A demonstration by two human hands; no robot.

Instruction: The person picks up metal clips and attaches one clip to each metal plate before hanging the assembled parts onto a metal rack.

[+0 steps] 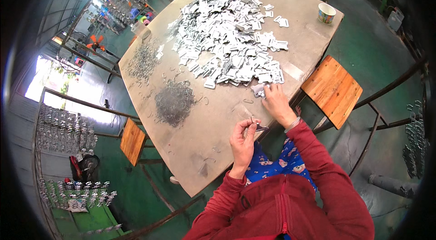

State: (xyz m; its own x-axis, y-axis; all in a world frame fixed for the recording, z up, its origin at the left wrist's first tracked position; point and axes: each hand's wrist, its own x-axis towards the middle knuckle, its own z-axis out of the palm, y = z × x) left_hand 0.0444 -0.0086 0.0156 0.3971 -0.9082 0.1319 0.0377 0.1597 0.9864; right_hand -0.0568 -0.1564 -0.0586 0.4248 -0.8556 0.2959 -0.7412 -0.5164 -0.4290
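My left hand (241, 142) is closed near the table's front edge, thumb and fingers pinching a small dark metal piece (261, 128). A thin curved wire hook (252, 120) stands up from the same fingertips. Farther off and to the right, my right hand (276, 103) has its fingertips closed on a flat silver metal plate (258, 89) at the near edge of a big pile. That pile of stamped metal plates (222, 35) spreads over the far middle of the table.
On the brown table (181, 163), a heap of wire hooks (174, 103) lies left, with smaller loose hooks (143, 62) beyond. A paper cup (326, 13) stands at the far right corner. Wooden stools (334, 90) flank the table. Racks of hanging metal parts (66, 131) stand left.
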